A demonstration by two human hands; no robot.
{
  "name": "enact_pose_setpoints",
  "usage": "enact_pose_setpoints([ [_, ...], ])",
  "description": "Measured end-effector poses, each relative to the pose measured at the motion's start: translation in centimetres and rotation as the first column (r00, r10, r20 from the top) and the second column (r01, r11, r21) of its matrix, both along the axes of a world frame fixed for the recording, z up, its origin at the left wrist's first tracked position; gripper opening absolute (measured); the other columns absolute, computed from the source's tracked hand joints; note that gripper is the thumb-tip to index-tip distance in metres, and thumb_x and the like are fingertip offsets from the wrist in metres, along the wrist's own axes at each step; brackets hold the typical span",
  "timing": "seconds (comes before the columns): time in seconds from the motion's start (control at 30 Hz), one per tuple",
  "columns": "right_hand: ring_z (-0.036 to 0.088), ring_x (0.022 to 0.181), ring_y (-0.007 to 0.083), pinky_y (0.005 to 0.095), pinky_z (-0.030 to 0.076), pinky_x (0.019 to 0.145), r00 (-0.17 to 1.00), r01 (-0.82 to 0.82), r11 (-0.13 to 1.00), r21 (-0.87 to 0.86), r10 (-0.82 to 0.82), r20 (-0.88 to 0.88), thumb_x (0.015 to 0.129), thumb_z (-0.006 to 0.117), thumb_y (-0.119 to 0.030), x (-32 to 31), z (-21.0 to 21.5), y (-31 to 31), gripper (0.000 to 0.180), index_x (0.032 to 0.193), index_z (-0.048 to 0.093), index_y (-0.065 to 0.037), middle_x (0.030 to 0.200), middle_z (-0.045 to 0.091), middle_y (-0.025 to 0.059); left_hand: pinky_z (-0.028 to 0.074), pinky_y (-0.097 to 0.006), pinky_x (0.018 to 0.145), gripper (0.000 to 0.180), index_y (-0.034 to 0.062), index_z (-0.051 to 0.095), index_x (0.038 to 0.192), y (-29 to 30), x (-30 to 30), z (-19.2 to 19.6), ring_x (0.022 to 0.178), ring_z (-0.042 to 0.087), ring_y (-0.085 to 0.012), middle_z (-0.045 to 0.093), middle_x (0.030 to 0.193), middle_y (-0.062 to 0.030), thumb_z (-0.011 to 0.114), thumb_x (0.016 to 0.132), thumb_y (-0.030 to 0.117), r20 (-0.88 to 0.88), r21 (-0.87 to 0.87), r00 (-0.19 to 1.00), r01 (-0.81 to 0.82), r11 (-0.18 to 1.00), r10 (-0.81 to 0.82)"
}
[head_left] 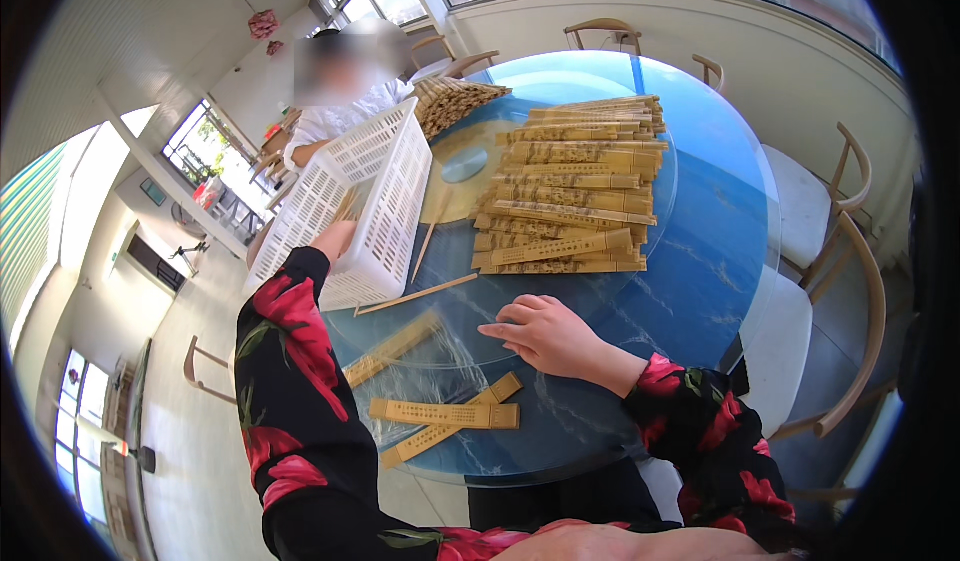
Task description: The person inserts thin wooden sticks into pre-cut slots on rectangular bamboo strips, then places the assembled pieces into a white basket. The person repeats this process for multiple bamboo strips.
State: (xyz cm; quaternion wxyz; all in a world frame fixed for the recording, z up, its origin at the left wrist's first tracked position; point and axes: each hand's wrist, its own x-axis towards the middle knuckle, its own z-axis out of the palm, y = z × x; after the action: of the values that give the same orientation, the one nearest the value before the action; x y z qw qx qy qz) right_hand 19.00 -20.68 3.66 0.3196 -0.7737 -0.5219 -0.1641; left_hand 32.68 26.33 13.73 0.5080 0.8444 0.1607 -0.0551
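My left hand (pixel 337 238) reaches over the near side of a white slatted plastic basket (pixel 402 186). Its fingers are mostly hidden, and a few thin wooden sticks (pixel 349 201) show just beyond them; whether it grips them I cannot tell. My right hand (pixel 540 336) hovers palm down over the blue table, fingers partly stretched and apart, holding nothing visible. Between my arms, two printed tan paper sleeves (pixel 445 414) lie crossed near the table's edge. Another sleeve (pixel 392 348), in clear film, lies beyond them. Loose wooden chopsticks (pixel 418 294) rest beside the basket.
A big pile of tan wrapped packets (pixel 575 186) covers the middle of the round glass-topped table (pixel 715 201). Farther back lies a stack of wooden sticks (pixel 452 103). Another person in white (pixel 345 116) sits behind the basket. Wooden chairs (pixel 845 261) stand around the right side.
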Motion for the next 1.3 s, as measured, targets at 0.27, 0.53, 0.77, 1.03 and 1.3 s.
enact_pose_setpoints([
  [0.27,0.058,0.114,0.0231,0.0384,0.047,0.099,1.000,-0.024,0.999,-0.036,0.024,0.001,0.089,0.070,-0.014,-0.7,0.0,0.0,0.044,0.133,0.068,-0.018,0.113,0.064,0.0017,0.056,-0.036,0.079,0.044,0.0014,0.075,0.115,1.7,0.8,-0.4,0.090,0.072,-0.0223,0.076,0.108,-0.0119,0.064,0.097,0.040,-0.050,0.175,0.998,-0.025,0.984,0.034],
  [0.53,0.058,0.113,0.0232,0.0377,0.047,0.098,0.999,-0.036,0.999,-0.004,0.036,-0.001,0.088,0.070,-0.015,-0.7,0.0,0.1,0.036,0.124,0.071,-0.015,0.108,0.062,0.0020,0.056,-0.038,0.083,0.040,0.0028,0.075,0.116,2.0,1.5,-0.5,0.096,0.072,-0.0263,0.075,0.112,-0.0137,0.063,0.096,0.034,-0.039,0.326,0.997,-0.056,0.944,0.073],
  [0.77,0.058,0.113,0.0229,0.0373,0.047,0.098,0.999,-0.043,0.999,-0.024,0.043,-0.004,0.087,0.071,-0.015,-0.5,0.0,-0.1,0.030,0.117,0.074,-0.014,0.109,0.063,0.0020,0.057,-0.039,0.086,0.036,0.0040,0.075,0.118,1.5,1.2,-0.7,0.101,0.072,-0.0298,0.075,0.115,-0.0153,0.062,0.095,0.029,-0.010,0.501,0.995,-0.079,0.862,0.097],
  [1.03,0.058,0.112,0.0224,0.0372,0.047,0.095,0.999,-0.031,0.999,-0.020,0.031,0.028,0.087,0.070,-0.013,-0.2,-0.1,-0.2,0.029,0.116,0.074,-0.014,0.107,0.063,0.0015,0.057,-0.041,0.089,0.034,0.0053,0.075,0.119,-0.6,2.4,0.6,0.106,0.072,-0.0339,0.074,0.118,-0.0172,0.062,0.093,0.024,0.012,0.842,0.987,-0.098,0.531,0.163],
  [1.3,0.058,0.110,0.0227,0.0375,0.048,0.093,0.998,-0.037,0.998,0.047,0.034,0.046,0.090,0.068,-0.015,0.5,-1.0,0.3,0.025,0.114,0.075,-0.017,0.105,0.063,0.0013,0.057,-0.043,0.092,0.031,0.0076,0.076,0.116,-1.1,-2.1,10.3,0.110,0.072,-0.0328,0.074,0.120,-0.0156,0.064,0.091,0.020,-0.267,0.964,0.923,0.260,0.063,0.278],
])
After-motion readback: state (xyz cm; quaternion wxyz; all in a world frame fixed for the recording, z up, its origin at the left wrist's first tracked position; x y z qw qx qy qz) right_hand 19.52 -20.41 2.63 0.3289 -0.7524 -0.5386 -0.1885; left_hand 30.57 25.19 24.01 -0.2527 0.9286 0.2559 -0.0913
